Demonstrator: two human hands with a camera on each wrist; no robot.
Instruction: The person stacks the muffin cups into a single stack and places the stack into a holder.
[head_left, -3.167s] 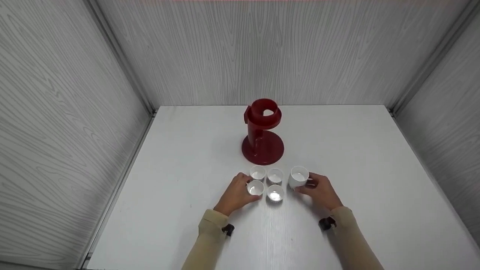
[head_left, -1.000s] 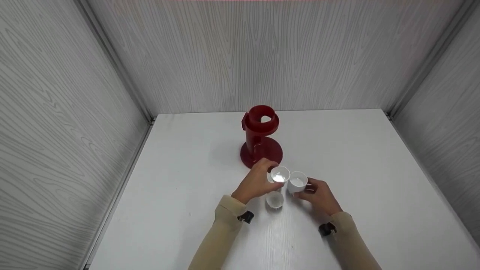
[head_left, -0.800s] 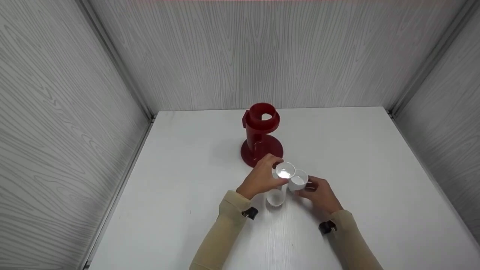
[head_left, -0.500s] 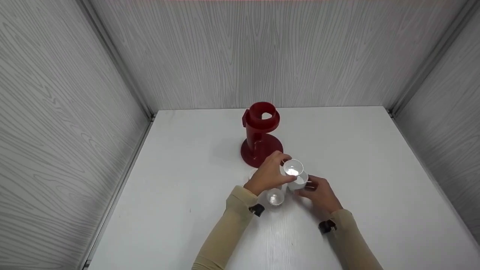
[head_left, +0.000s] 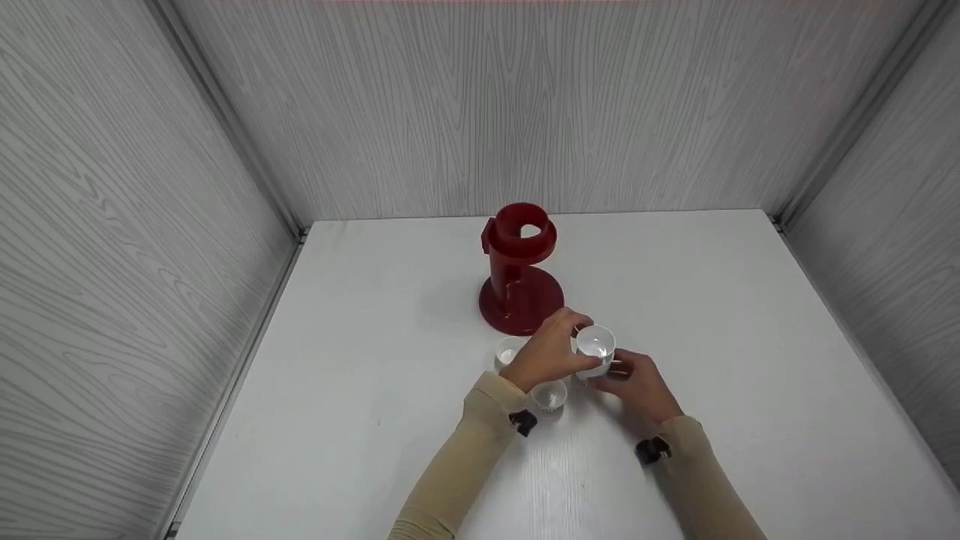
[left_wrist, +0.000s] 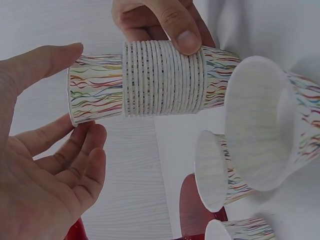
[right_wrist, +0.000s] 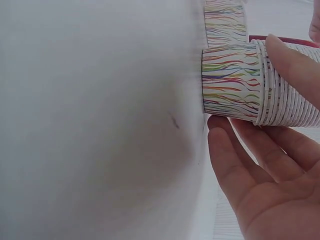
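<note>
White table (grey-walled): both hands grip stacked paper cups.

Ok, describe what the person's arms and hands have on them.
Both arms wear long beige sleeves that end at the wrists. A small black device sits at each cuff: one at the left wrist, one at the right wrist. The left hand and right hand are bare: no gloves, rings or markings show.

Striped paper cup stack lies sideways across right hand's fingers, thumb on its ridged rims. Second cup behind; red edge, possibly a stand.
</note>
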